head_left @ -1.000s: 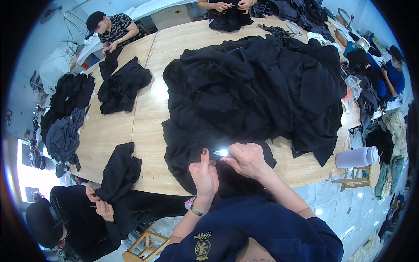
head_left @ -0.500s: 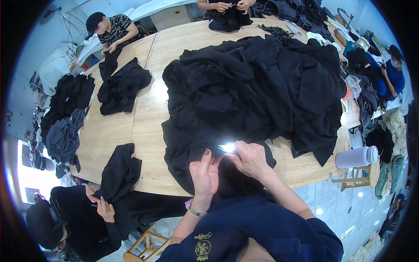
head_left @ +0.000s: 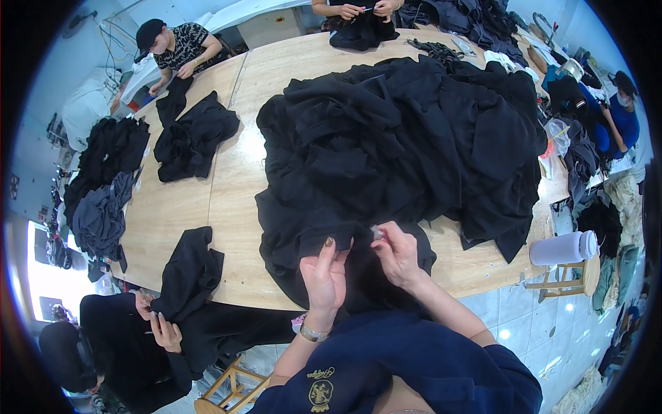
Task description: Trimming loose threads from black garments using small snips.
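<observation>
My left hand (head_left: 325, 279) pinches the edge of a black garment (head_left: 324, 238) at the near side of the heap, thumb on top and fingers beneath the cloth. Just right of that edge, my right hand (head_left: 397, 255) is closed on a small shiny metal tool (head_left: 376, 232) that looks like thread snips. Most of the tool is hidden in the fingers. Its tip stands a little apart from the held cloth. More of the black fabric hangs over the table edge toward me.
A big pile of black garments (head_left: 407, 138) covers the middle of the wooden table (head_left: 234, 207). Co-workers handle black cloth at the left (head_left: 124, 345), far left and far side. A pale jug (head_left: 562, 248) is on a wooden stool (head_left: 586, 279) at right.
My right hand has drawn back slightly to the right from the cloth edge, and the tool's bright glint is gone. My left hand stays put. The far-left co-worker's hands have moved apart.
</observation>
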Available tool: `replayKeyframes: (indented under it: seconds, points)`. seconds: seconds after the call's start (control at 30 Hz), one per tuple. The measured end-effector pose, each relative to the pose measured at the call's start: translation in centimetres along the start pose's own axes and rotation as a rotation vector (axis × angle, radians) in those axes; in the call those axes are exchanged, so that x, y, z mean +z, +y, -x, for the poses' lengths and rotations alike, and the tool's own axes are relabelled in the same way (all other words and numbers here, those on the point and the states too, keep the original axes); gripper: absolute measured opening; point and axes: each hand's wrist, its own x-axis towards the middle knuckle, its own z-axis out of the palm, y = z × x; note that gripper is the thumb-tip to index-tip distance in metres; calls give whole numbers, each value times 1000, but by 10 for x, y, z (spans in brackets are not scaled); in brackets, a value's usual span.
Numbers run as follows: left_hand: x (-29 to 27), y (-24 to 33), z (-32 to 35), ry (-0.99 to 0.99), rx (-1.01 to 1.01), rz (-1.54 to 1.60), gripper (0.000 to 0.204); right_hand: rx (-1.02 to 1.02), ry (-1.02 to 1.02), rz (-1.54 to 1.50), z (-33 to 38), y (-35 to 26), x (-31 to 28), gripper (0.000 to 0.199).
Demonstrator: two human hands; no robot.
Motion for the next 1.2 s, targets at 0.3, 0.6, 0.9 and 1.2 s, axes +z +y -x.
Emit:
replayKeyframes:
  seconds: [0.3, 0.6, 0.9, 1.2]
  points:
    - [3, 5, 1, 17, -33, 75, 17, -59, -125, 256, 2, 9, 2, 28]
    - [-2, 2, 3, -11, -37, 34, 18, -117, -107, 322, -5, 4, 5, 29]
    - [-2, -2, 1, 25, -41, 146, 30, 101, -16, 35, 0, -1, 6, 22]
    - [6, -6, 10, 227, -104, 172, 30, -495, 12, 236, -9, 4, 16, 42]
